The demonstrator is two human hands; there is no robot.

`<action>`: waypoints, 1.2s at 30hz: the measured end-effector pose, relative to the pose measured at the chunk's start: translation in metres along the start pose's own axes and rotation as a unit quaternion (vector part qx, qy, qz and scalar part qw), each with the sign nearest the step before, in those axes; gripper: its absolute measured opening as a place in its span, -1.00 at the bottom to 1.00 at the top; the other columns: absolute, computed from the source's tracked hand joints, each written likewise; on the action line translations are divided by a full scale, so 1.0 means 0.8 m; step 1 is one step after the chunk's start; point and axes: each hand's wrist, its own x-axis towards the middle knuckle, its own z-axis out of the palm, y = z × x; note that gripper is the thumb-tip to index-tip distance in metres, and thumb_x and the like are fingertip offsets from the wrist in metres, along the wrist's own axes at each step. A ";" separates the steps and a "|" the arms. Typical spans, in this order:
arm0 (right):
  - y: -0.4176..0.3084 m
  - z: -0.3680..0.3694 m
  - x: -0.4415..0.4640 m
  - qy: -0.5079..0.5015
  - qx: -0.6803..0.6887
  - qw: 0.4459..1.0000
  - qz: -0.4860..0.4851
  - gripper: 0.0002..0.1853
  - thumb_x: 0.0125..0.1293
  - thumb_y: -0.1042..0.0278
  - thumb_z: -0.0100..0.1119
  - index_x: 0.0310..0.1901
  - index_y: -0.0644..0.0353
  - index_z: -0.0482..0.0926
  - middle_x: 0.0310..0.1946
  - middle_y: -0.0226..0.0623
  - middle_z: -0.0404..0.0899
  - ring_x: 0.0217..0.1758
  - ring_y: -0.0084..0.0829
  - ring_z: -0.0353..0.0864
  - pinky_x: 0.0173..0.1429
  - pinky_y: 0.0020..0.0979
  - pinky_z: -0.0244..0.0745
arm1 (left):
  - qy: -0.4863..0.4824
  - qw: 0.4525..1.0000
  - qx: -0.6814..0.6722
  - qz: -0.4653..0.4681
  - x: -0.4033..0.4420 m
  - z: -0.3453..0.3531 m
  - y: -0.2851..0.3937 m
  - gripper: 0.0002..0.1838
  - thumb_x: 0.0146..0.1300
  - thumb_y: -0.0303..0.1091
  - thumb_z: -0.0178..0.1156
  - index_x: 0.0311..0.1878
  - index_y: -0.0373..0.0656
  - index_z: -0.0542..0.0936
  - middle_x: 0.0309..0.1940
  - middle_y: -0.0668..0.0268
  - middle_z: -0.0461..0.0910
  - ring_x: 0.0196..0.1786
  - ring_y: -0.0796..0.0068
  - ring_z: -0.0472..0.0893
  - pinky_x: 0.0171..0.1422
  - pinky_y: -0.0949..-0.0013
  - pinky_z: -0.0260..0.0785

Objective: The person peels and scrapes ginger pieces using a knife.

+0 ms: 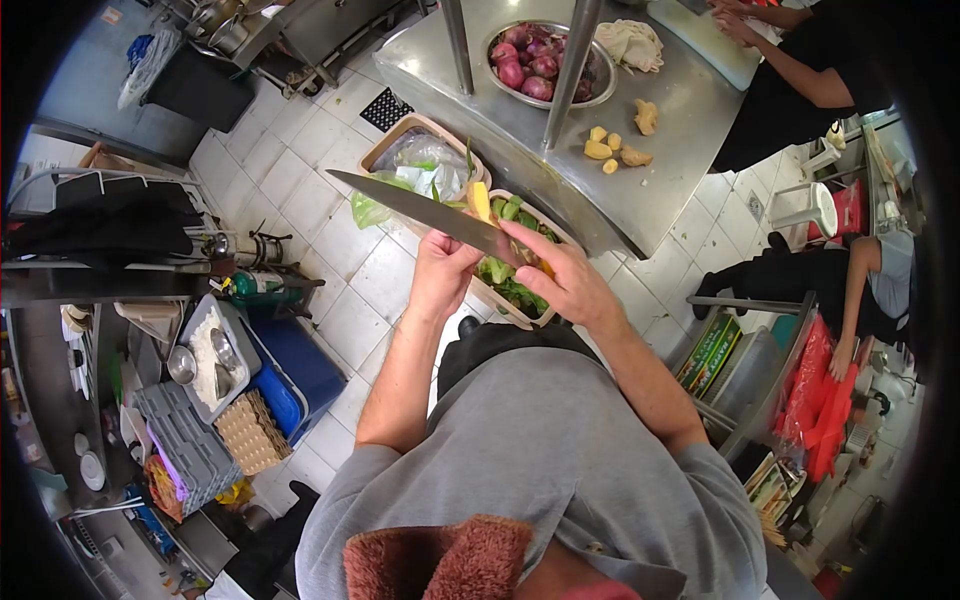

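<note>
My right hand [565, 280] is closed around the grip end of a large kitchen knife [400, 205], its index finger stretched against the blade. The broad blade points to the upper left, in front of my body. Close below it, my left hand [443, 275] is closed, its fingers partly hidden behind the steel. A yellow peeled piece of ginger [479, 201] sticks out past the blade's far edge, seemingly in the left hand's fingers. Beneath my hands stands a bin of green leafy scraps [515, 290], beside a bin with plastic bags [415, 150].
On the steel table [690, 130] ahead are a bowl of red onions [540, 62], ginger pieces [598, 148] and a cloth [630, 45]. A co-worker's hands [735, 20] are over a cutting board [705, 40]. At left, a tub of white powder [213, 360] holds metal scoops.
</note>
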 end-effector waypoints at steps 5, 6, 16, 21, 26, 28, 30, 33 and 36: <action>-0.008 -0.006 -0.003 -0.010 0.006 1.000 0.001 -0.43 0.41 0.16 0.08 0.41 0.12 0.32 -0.49 -0.17 0.49 -0.49 -0.34 0.42 -0.25 -0.32 0.35 | 0.016 1.000 0.021 -0.004 -0.004 0.014 0.006 -0.71 0.24 -0.69 0.21 0.02 -0.27 0.55 -0.13 0.27 0.68 -0.09 0.51 0.67 0.04 0.45 0.53; -0.008 -0.007 -0.004 -0.018 0.007 1.000 0.013 -0.43 0.41 0.17 0.08 0.40 0.11 0.32 -0.48 -0.17 0.50 -0.48 -0.35 0.43 -0.25 -0.32 0.35 | 0.006 1.000 0.029 -0.001 -0.004 0.012 0.005 -0.73 0.23 -0.68 0.22 0.00 -0.27 0.56 -0.14 0.27 0.68 -0.10 0.52 0.67 0.04 0.45 0.53; -0.013 0.001 -0.006 0.002 0.035 0.995 0.090 -0.54 0.46 0.17 0.02 0.29 0.20 0.32 -0.33 -0.22 0.55 -0.40 -0.47 0.52 -0.27 -0.43 0.43 | -0.036 0.999 0.031 -0.009 -0.007 0.011 -0.007 -0.80 0.28 -0.59 0.24 -0.03 -0.29 0.59 -0.17 0.26 0.68 -0.17 0.56 0.64 0.00 0.48 0.51; -0.005 0.006 -0.006 0.005 0.340 0.916 0.212 -0.55 0.52 0.04 -0.08 0.24 0.17 0.32 -0.59 -0.44 0.36 -0.67 -0.66 0.26 -0.56 -0.59 0.18 | -0.038 0.994 -0.037 -0.091 0.004 0.002 -0.001 -0.74 0.33 -0.52 0.21 0.07 -0.31 0.58 -0.13 0.23 0.68 -0.11 0.48 0.64 0.05 0.44 0.50; 0.017 -0.017 -0.010 0.045 0.283 0.935 0.210 -0.53 0.52 0.02 -0.08 0.27 0.18 0.30 -0.49 -0.34 0.45 -0.69 -0.62 0.31 -0.56 -0.56 0.26 | -0.043 0.992 -0.063 -0.098 0.001 0.009 0.005 -0.69 0.37 -0.50 0.16 0.16 -0.30 0.54 -0.02 0.18 0.64 0.01 0.46 0.62 0.12 0.41 0.49; 0.018 -0.007 -0.012 0.036 0.215 0.961 0.172 -0.53 0.50 0.07 -0.01 0.28 0.19 0.31 -0.46 -0.33 0.49 -0.63 -0.57 0.37 -0.48 -0.51 0.32 | -0.040 0.993 -0.077 -0.074 0.004 0.011 0.006 -0.70 0.36 -0.53 0.16 0.14 -0.31 0.53 0.04 0.17 0.61 0.04 0.47 0.60 0.11 0.44 0.48; 0.017 0.006 -0.007 0.053 0.093 0.993 0.046 -0.46 0.40 0.22 0.16 0.35 0.18 0.31 -0.41 -0.24 0.58 -0.45 -0.41 0.51 -0.25 -0.36 0.43 | -0.015 0.997 -0.061 -0.052 0.006 0.013 0.003 -0.72 0.36 -0.55 0.16 0.12 -0.31 0.54 0.02 0.18 0.62 0.02 0.47 0.61 0.08 0.45 0.48; -0.014 -0.004 -0.011 0.000 0.010 0.996 0.084 -0.38 0.36 0.21 0.19 0.41 0.13 0.28 -0.46 -0.18 0.56 -0.46 -0.36 0.51 -0.25 -0.33 0.42 | 0.003 0.999 -0.020 -0.035 0.007 0.010 0.003 -0.77 0.32 -0.60 0.17 0.04 -0.28 0.56 -0.05 0.24 0.64 -0.04 0.49 0.63 0.03 0.46 0.49; -0.010 -0.001 -0.012 0.033 0.005 0.998 0.046 -0.35 0.34 0.18 0.21 0.43 0.10 0.29 -0.47 -0.10 0.56 -0.46 -0.26 0.54 -0.24 -0.32 0.43 | 0.030 0.999 -0.005 -0.023 0.005 0.016 0.004 -0.77 0.29 -0.62 0.18 0.00 -0.25 0.57 -0.12 0.28 0.66 -0.08 0.50 0.65 0.00 0.47 0.49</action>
